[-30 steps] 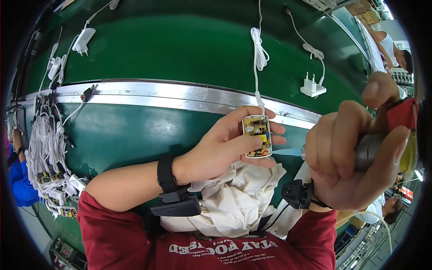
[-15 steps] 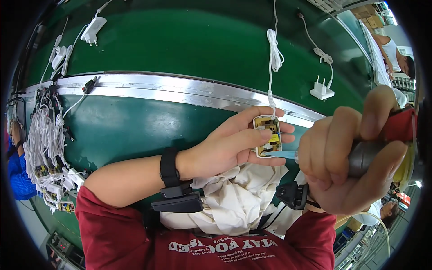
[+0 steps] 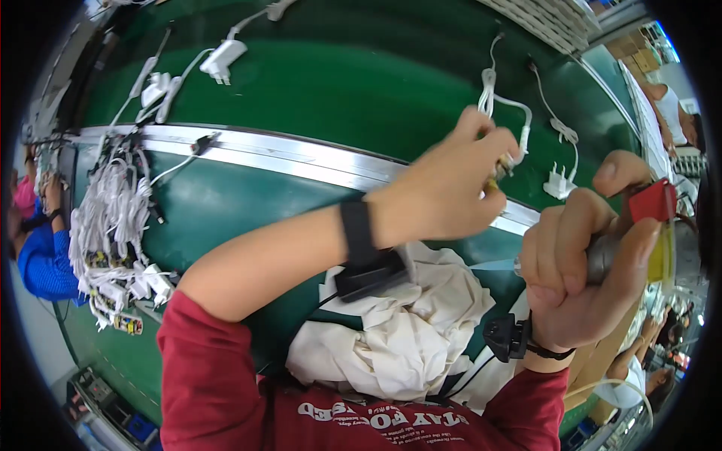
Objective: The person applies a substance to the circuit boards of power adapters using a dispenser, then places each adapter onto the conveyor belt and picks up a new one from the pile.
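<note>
My left hand (image 3: pixel 451 180) is closed around a small charger circuit board (image 3: pixel 504 167), mostly hidden by the fingers, at the front rim of the green channel. From the board a white cable (image 3: pixel 525 128) loops up to a tied coil (image 3: pixel 487 89). My right hand (image 3: pixel 575 259) grips a grey glue dispenser (image 3: pixel 602 261) with a red part (image 3: pixel 653 201) near the thumb and something yellow behind it. Its pale blue tapered nozzle (image 3: pixel 492 265) points left, apart from the board, above a crumpled cream cloth (image 3: pixel 398 323).
White plug adapters (image 3: pixel 224 60) with cables lie on the green belt (image 3: pixel 338 68); another plug (image 3: pixel 559 183) rests at right. A metal rail (image 3: pixel 286 167) borders the belt. Bundled white cables and boards (image 3: pixel 113 210) pile up at left. Other people sit at both sides.
My left hand has turned over and moved up and right with the board, away from the nozzle. My right hand still holds the dispenser. The view has shifted slightly.
</note>
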{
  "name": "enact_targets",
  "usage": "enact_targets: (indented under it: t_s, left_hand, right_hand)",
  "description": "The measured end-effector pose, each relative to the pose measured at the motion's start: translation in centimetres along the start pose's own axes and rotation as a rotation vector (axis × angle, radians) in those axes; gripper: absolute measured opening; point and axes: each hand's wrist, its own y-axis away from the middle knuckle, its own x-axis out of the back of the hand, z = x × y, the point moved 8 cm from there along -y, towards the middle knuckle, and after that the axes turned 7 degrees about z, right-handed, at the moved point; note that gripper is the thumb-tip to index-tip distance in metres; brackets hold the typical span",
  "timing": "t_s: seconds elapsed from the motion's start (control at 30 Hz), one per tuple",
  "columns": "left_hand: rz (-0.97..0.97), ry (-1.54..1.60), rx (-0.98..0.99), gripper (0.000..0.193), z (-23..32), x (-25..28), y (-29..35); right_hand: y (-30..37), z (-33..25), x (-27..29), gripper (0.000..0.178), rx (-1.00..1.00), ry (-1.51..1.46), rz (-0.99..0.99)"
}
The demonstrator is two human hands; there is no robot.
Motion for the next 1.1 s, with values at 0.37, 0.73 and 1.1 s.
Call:
enact_targets:
  t_s: [0.37,0.73,1.1]
  left_hand:
    - [0.524,-1.415,-0.273,0.046,2.2,18.7,0.5]
    - [0.439,-1.382,0.263,0.036,1.6,26.7,-1.4]
    - [0.207,0.216,0.664,0.037,-1.9,5.0,4.1]
  right_hand:
    - [-0.6,0.9,1.4,0.037,-0.074,0.18,0.173]
    - [-0.8,0.4,1.0,0.037,-0.108,0.073,0.238]
    - [-1.5,-0.3,1.9,0.036,-0.063,0.215,0.241]
